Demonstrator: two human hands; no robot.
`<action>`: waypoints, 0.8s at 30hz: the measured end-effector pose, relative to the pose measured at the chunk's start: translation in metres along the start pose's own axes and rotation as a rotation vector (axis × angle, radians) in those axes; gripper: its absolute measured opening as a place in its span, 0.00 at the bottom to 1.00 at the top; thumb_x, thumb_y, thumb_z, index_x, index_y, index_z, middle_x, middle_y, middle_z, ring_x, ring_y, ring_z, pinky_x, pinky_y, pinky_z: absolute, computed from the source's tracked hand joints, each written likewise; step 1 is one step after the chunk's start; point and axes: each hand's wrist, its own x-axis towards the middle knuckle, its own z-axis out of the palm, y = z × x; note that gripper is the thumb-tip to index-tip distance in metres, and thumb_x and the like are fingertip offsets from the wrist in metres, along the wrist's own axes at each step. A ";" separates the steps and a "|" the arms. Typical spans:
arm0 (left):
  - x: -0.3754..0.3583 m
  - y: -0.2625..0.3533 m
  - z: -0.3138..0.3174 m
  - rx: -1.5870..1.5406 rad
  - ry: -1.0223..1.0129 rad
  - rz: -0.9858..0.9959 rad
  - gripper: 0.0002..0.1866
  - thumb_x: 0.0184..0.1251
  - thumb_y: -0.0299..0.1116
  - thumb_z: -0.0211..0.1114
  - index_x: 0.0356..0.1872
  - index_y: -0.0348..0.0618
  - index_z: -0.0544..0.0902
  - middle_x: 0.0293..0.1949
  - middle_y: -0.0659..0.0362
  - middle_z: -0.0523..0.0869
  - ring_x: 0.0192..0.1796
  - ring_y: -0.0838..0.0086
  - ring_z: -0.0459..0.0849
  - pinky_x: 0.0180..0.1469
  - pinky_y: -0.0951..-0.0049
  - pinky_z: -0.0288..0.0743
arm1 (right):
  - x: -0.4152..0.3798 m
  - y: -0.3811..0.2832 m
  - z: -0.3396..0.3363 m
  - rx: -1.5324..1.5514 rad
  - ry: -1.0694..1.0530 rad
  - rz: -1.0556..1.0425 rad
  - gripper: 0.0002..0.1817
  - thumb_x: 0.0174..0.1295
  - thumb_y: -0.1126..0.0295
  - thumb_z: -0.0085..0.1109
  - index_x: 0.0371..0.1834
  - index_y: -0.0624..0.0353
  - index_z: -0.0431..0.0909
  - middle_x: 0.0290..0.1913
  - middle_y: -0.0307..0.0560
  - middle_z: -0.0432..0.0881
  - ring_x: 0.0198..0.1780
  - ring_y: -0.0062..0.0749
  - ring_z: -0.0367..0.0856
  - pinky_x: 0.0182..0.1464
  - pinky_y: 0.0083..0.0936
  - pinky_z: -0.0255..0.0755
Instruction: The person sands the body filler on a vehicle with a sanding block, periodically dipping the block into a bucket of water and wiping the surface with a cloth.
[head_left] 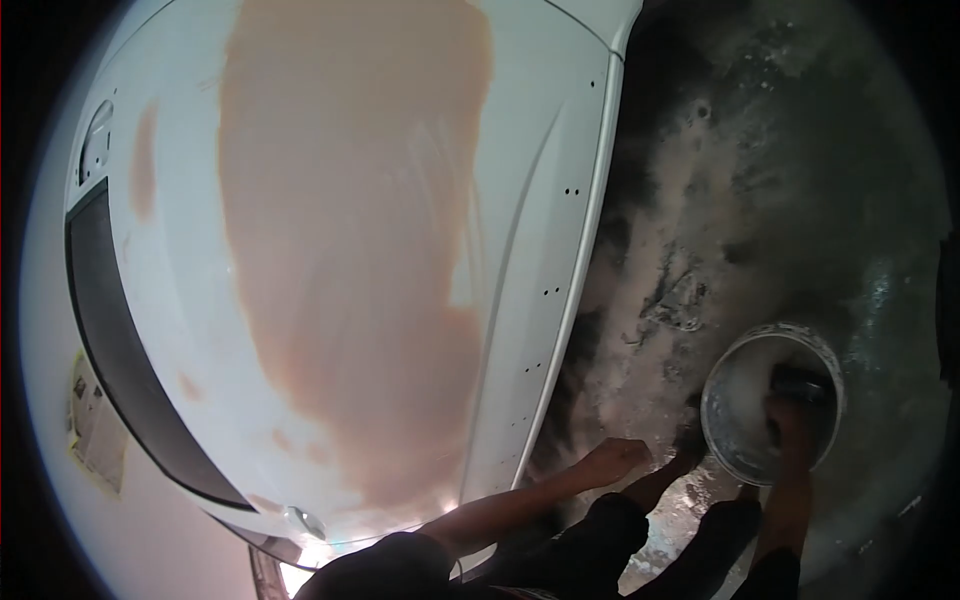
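**One dark block [800,383] sitting inside the bucket [728,400]**

We're gripping that block in our right hand [790,420], and the bucket is standing on the stained floor [690,150]. Our left hand [615,462] is hanging between bucket and white car panel [540,170]; we cannot tell how its fingers are sitting. A pinkish patch [350,200] is covering much of the panel.

We can't read any words or numbers here. Over at about eight o'clock, a pale patch with yellow edges [97,432] has little dark marks on it, but they are too small and blurry for us to tell if they are letters or pictures.
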 end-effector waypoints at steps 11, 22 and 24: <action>0.007 0.052 0.025 -0.340 0.045 0.102 0.17 0.78 0.41 0.58 0.54 0.39 0.84 0.49 0.53 0.87 0.51 0.69 0.85 0.57 0.66 0.76 | -0.247 -0.174 -0.033 0.368 0.150 -0.023 0.39 0.54 0.51 0.64 0.63 0.73 0.76 0.53 0.62 0.86 0.55 0.48 0.84 0.62 0.37 0.72; 0.029 0.125 0.029 -1.294 -0.458 -0.043 0.37 0.75 0.59 0.55 0.75 0.45 0.65 0.65 0.50 0.78 0.67 0.60 0.78 0.67 0.56 0.72 | -0.390 -0.251 -0.031 1.000 -0.134 -0.207 0.37 0.52 0.54 0.63 0.63 0.69 0.76 0.44 0.46 0.83 0.43 0.27 0.80 0.47 0.21 0.72; 0.023 0.149 0.025 -1.325 -0.412 -0.004 0.32 0.74 0.51 0.60 0.71 0.42 0.69 0.63 0.49 0.79 0.64 0.63 0.79 0.65 0.59 0.75 | -0.388 -0.252 -0.031 1.033 -0.112 -0.248 0.38 0.52 0.52 0.63 0.62 0.70 0.76 0.42 0.47 0.84 0.40 0.29 0.81 0.44 0.21 0.73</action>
